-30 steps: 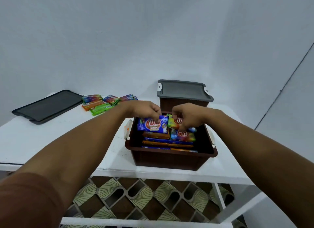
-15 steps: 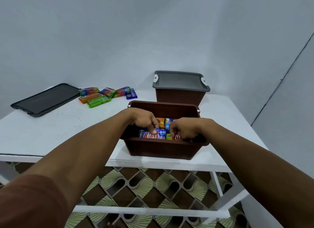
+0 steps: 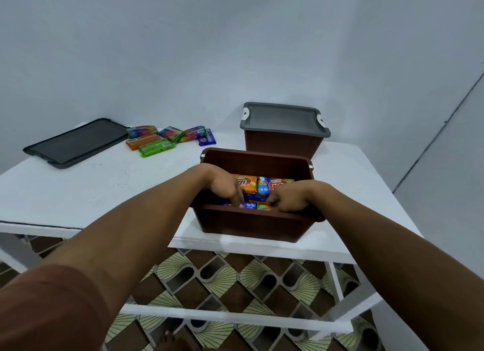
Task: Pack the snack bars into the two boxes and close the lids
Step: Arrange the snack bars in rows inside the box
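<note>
An open brown box stands near the table's front edge with several snack bars inside; an orange bar and a blue one lie at its back. My left hand reaches down inside and its fingers press on a blue snack bar by the near wall. My right hand is beside it, fingers curled on a yellow-green bar. The near wall hides the fingertips. Behind stands a second brown box with a grey lid on it.
A loose dark grey lid lies at the table's back left. Several snack bars lie beside it in a small heap. The white table ends just in front of the open box; patterned floor shows below.
Both hands have sunk deeper into the open box with the bars they held. The camera has tilted up, so the box sits lower in view.
</note>
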